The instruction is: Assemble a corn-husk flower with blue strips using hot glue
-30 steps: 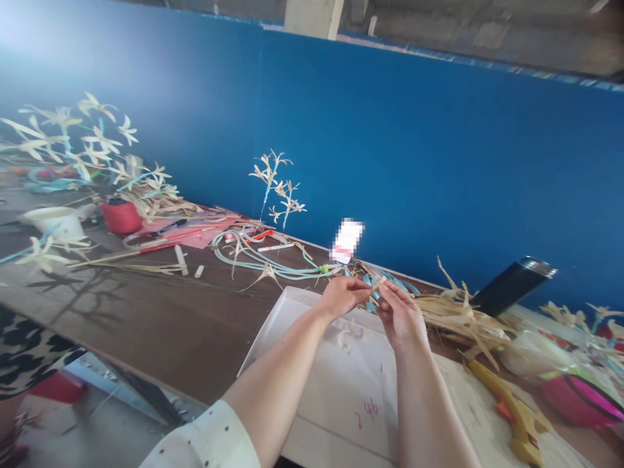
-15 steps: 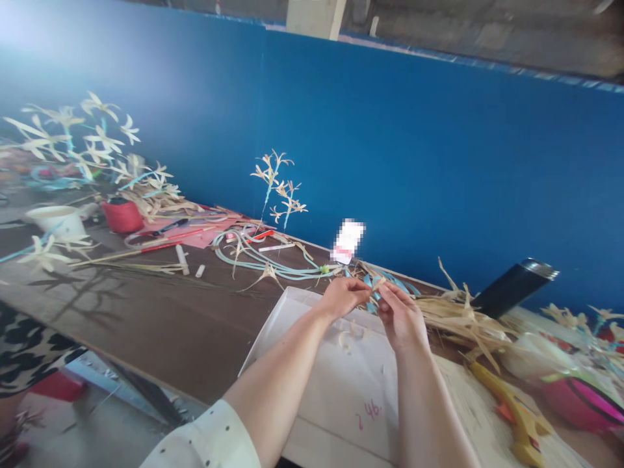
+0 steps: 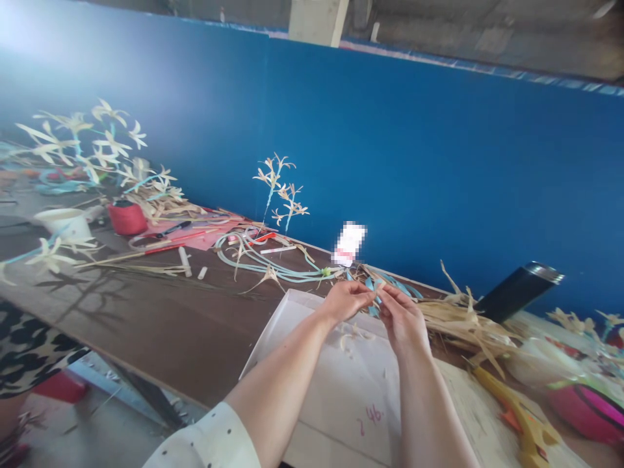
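My left hand and my right hand meet above the far edge of a white board. Both pinch a small straw piece between their fingertips, with light blue strips just behind it. A few pale straw scraps lie on the board below my hands. A pile of dry straw leaves lies right of my right hand.
A brown table runs along a blue wall. On it are straw flowers on blue stems, coiled blue tubing, a red cup, a white bowl, a black flask, a yellow glue gun and a pink bowl.
My hands have stayed pinched together on the straw piece. The view has shifted slightly, so everything sits a little lower and to the right.
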Action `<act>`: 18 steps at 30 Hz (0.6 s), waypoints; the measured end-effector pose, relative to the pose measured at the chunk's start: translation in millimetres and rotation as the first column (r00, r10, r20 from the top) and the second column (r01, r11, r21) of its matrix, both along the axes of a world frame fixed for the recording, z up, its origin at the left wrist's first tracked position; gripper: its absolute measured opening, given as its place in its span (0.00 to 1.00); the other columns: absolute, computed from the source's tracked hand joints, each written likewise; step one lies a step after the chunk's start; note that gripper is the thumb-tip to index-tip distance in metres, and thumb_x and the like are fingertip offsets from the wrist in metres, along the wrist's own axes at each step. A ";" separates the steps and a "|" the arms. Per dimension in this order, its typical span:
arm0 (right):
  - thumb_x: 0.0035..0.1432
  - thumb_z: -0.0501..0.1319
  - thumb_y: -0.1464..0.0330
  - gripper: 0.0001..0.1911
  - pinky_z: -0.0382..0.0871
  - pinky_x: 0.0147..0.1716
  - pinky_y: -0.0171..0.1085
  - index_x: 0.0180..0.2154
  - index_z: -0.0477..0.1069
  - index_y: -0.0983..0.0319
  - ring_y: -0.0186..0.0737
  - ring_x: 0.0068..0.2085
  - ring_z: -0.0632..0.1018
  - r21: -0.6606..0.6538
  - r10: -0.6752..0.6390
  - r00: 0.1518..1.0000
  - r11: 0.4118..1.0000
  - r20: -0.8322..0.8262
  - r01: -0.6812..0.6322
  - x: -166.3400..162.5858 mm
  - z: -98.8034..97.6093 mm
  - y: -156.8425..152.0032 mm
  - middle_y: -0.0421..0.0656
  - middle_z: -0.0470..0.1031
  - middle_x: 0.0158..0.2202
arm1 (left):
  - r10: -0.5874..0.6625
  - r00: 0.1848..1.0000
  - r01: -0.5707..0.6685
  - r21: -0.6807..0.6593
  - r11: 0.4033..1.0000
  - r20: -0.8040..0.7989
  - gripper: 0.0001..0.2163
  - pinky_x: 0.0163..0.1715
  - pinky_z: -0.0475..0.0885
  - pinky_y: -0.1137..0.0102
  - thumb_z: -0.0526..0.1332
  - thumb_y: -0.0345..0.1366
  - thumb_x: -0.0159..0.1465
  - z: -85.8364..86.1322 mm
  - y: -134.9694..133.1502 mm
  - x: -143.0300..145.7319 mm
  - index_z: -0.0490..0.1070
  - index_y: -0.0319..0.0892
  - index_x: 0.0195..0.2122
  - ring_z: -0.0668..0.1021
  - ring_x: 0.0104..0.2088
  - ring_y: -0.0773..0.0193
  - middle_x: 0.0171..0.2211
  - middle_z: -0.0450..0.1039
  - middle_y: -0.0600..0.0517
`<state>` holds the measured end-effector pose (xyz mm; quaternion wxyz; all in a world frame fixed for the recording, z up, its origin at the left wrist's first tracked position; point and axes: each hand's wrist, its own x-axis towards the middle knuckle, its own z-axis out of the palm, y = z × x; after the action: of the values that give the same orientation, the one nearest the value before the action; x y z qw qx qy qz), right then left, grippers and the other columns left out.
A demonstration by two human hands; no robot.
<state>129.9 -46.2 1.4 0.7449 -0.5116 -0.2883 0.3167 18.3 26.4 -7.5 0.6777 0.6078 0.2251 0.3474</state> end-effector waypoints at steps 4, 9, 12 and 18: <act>0.37 0.72 0.65 0.19 0.49 0.16 0.27 0.35 0.76 0.63 0.24 0.18 0.57 -0.003 0.020 0.999 1.000 0.035 -0.020 1.3 -2.7 0.8 0.34 0.61 0.17 | 0.011 1.000 -0.011 0.027 1.000 -0.017 0.17 0.26 0.65 0.75 0.65 0.46 0.51 -0.5 0.0 -0.6 0.74 0.35 0.32 0.68 0.23 0.73 0.24 0.71 0.51; 0.37 0.72 0.64 0.20 0.48 0.15 0.28 0.36 0.76 0.64 0.25 0.19 0.57 -0.039 -0.009 0.997 0.999 0.070 0.012 1.4 -4.6 1.6 0.34 0.61 0.18 | 0.070 0.990 -0.065 0.047 0.997 -0.119 0.16 0.26 0.66 0.74 0.64 0.46 0.51 -1.3 1.1 -1.1 0.75 0.35 0.32 0.69 0.22 0.72 0.24 0.72 0.50; 0.38 0.72 0.63 0.20 0.48 0.15 0.28 0.36 0.76 0.64 0.25 0.19 0.57 -0.044 -0.020 0.996 0.999 0.083 0.024 1.8 -6.4 2.3 0.35 0.62 0.19 | 0.077 0.985 -0.066 0.074 0.995 -0.151 0.16 0.28 0.67 0.74 0.64 0.45 0.52 -2.0 2.7 -1.5 0.76 0.35 0.32 0.70 0.24 0.71 0.24 0.73 0.49; 0.40 0.71 0.63 0.21 0.50 0.16 0.28 0.38 0.76 0.63 0.25 0.20 0.58 -0.051 -0.050 0.985 0.997 0.164 0.059 3.4 -11.2 3.7 0.36 0.62 0.20 | 0.087 0.983 -0.070 0.108 0.992 -0.162 0.16 0.29 0.68 0.73 0.63 0.45 0.52 -5.5 5.3 0.3 0.76 0.35 0.31 0.71 0.25 0.70 0.26 0.74 0.48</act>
<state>133.3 -42.5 -9.8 0.7128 -0.5639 -0.3251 0.2611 18.6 31.6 -13.0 0.6105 0.6590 0.2867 0.3329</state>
